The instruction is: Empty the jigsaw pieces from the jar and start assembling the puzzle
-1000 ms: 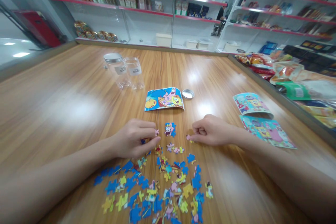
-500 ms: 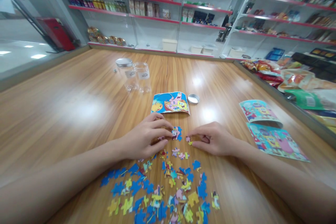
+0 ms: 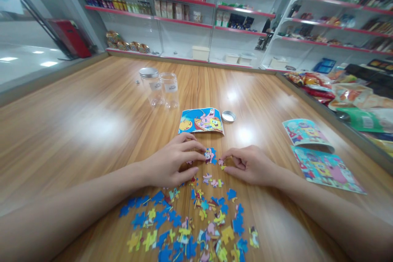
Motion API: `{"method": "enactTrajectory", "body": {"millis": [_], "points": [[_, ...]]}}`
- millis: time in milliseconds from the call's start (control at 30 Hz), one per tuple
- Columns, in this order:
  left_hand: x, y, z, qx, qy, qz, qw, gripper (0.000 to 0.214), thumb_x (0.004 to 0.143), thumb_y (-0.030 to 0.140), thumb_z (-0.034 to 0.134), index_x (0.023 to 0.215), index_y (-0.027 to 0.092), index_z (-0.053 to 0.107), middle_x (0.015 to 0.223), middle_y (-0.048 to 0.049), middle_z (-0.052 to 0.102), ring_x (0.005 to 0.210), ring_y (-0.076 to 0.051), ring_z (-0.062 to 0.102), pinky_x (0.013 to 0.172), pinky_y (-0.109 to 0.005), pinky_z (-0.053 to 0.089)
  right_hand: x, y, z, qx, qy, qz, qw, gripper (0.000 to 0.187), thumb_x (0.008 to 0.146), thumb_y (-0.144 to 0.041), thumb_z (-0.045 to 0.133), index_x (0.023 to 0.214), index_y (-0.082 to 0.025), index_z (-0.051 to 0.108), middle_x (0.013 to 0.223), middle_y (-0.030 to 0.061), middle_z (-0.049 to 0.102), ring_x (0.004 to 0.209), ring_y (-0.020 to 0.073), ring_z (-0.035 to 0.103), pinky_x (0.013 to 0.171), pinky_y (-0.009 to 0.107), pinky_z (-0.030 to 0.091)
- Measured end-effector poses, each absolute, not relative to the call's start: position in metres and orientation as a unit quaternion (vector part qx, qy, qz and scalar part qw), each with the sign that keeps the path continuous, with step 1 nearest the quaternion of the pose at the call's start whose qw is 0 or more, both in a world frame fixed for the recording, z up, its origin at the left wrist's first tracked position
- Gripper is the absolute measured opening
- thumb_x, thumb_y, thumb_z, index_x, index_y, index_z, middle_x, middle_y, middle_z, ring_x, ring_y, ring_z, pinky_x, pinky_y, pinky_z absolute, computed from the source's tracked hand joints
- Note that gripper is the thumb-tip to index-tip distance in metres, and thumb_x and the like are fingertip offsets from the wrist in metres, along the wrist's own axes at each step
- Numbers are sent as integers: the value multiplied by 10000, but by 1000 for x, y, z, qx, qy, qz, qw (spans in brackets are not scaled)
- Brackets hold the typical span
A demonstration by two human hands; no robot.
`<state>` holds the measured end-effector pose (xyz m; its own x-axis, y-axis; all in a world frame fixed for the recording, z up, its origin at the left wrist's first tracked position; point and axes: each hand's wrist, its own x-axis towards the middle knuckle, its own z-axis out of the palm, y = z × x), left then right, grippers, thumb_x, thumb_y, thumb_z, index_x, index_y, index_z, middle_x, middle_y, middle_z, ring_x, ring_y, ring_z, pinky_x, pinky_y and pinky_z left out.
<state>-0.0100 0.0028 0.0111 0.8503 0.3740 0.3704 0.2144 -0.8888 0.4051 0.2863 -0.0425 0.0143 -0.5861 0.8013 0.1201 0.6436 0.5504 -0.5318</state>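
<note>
My left hand (image 3: 175, 160) lies over the table with its fingers spread. Its fingertips touch the left edge of a small joined cluster of puzzle pieces (image 3: 211, 156), blue with a pink and white figure. Part of a piece shows beneath the palm side; the rest is hidden. Just right of the cluster, my right hand (image 3: 250, 164) pinches a small pink and yellow puzzle piece (image 3: 221, 163) between thumb and forefinger. Below both hands, a few pink and yellow pieces (image 3: 213, 181) lie in a row. Nearer me spread many loose blue, yellow and pink pieces (image 3: 159, 217).
Beyond the hands lies a curled picture card (image 3: 201, 121) beside a round metal lid (image 3: 229, 116). Two clear jars (image 3: 169, 92) stand farther back, one with a silver lid. At right are two more picture cards (image 3: 328, 168); bagged packets (image 3: 353, 94) lie past the table's edge.
The whole view has shifted slightly. My hands keep nearly the same places about the cluster, and the right still pinches the small piece.
</note>
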Motion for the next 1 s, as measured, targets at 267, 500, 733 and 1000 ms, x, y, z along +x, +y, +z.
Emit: {"method": "enactTrajectory", "body": {"millis": [267, 500, 733, 1000], "points": [[-8, 2, 12, 950, 148, 224, 157, 372, 878, 230, 659, 1248, 207, 670, 1298, -101, 627, 1240, -282, 484, 1137, -510, 401, 281, -45, 5, -393, -877, 192, 198, 275, 931, -356, 649, 1149, -193, 686, 551, -88, 479, 461, 72, 411, 526, 213, 319], [-8, 2, 12, 953, 145, 223, 144, 371, 878, 248, 652, 1245, 203, 674, 1287, -116, 630, 1216, -301, 491, 1109, -535, 415, 274, -47, -1, -399, -878, 155, 214, 277, 917, -389, 675, 1128, -212, 706, 557, -77, 508, 473, 79, 430, 530, 221, 311], [-6, 1, 13, 951, 144, 232, 146, 384, 877, 240, 646, 1258, 201, 670, 1287, -115, 640, 1211, -301, 484, 1090, -520, 438, 275, -48, 0, -388, -880, 161, 222, 331, 907, -427, 686, 1139, -191, 692, 545, -84, 482, 463, 78, 422, 515, 220, 307], [-8, 1, 10, 948, 144, 237, 157, 428, 858, 213, 659, 1286, 208, 657, 1319, -100, 647, 1245, -304, 465, 1100, -527, 440, 275, -50, 8, -345, -892, 182, 228, 259, 934, -277, 630, 1169, -190, 694, 566, -64, 535, 469, 84, 441, 529, 233, 361]]}}
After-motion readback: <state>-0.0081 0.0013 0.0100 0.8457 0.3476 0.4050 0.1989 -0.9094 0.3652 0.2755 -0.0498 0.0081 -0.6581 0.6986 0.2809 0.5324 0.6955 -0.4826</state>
